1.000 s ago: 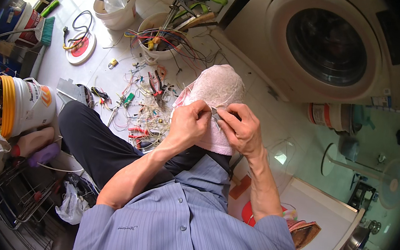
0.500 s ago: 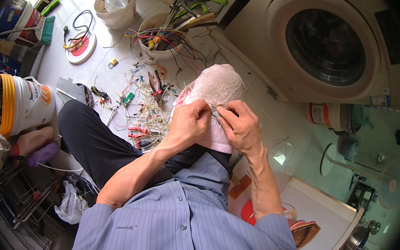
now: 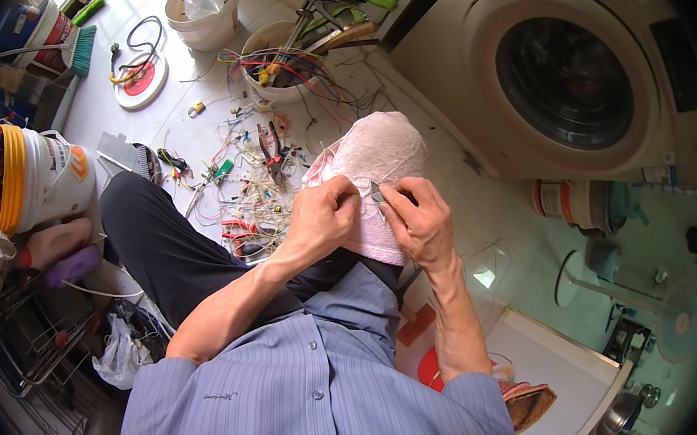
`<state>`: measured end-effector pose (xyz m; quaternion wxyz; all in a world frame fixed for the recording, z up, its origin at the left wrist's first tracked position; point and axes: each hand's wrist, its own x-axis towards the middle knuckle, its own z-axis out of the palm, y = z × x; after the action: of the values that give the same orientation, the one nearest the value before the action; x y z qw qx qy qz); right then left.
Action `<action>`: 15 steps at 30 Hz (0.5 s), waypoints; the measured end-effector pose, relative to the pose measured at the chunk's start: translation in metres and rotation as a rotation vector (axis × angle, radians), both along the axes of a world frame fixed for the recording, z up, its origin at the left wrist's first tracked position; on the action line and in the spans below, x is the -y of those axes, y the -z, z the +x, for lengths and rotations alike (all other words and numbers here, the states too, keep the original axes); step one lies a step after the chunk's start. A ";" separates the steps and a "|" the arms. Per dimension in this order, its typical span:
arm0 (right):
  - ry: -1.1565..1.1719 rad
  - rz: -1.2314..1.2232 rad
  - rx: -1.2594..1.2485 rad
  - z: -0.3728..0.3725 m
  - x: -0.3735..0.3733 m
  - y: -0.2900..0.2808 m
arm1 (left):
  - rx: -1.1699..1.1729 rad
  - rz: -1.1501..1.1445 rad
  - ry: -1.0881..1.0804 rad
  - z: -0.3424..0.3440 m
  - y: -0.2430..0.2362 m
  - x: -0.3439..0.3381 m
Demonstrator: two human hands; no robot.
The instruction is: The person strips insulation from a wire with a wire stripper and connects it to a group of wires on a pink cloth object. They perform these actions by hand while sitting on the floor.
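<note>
Pink cloth: one, humped, landmark. Small flat grey piece: one, over the cloth's middle, pinched in my nearly closed right hand. My left hand: fingers curled in, over the cloth's left side; contents, cannot tell. Risks: slackened pinch could drop the piece; sharp edges, if any, could snag the cloth.

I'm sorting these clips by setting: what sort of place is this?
Probably a home laundry or utility area, judging by the front-loading washing machine, the broom and the bucket of tools and wires.
</note>
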<state>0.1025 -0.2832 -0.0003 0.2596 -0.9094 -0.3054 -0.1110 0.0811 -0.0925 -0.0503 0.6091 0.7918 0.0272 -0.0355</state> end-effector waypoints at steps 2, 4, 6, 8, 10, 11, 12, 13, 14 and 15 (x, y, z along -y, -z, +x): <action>-0.029 0.003 -0.003 0.002 0.001 0.001 | -0.003 -0.002 -0.004 0.001 -0.001 0.001; -0.027 0.004 -0.018 0.002 0.001 0.001 | 0.000 0.001 0.001 0.000 0.000 0.000; -0.025 0.006 -0.027 0.002 0.001 0.002 | 0.006 0.003 0.017 -0.001 0.001 -0.002; -0.022 0.011 -0.030 0.003 0.001 0.002 | 0.011 0.002 0.028 -0.003 0.001 -0.003; -0.003 0.026 -0.031 0.002 0.001 0.002 | 0.020 -0.003 0.037 -0.005 -0.001 -0.003; 0.006 0.033 -0.031 0.001 0.001 0.002 | -0.006 -0.005 0.046 -0.006 -0.003 -0.004; 0.026 0.040 -0.026 0.000 0.001 0.003 | -0.031 -0.006 0.054 -0.009 -0.004 -0.006; 0.047 0.046 -0.020 -0.002 0.002 0.003 | -0.056 -0.007 0.062 -0.010 -0.006 -0.007; 0.068 0.053 -0.015 -0.004 0.002 0.003 | -0.100 -0.094 0.057 -0.012 -0.003 -0.007; 0.121 0.129 -0.082 -0.006 0.002 0.002 | -0.146 -0.181 0.050 -0.012 -0.002 -0.006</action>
<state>0.0960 -0.2848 -0.0026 0.3225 -0.9114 -0.2312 -0.1087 0.0689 -0.0870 -0.0487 0.6735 0.7293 0.0484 -0.1104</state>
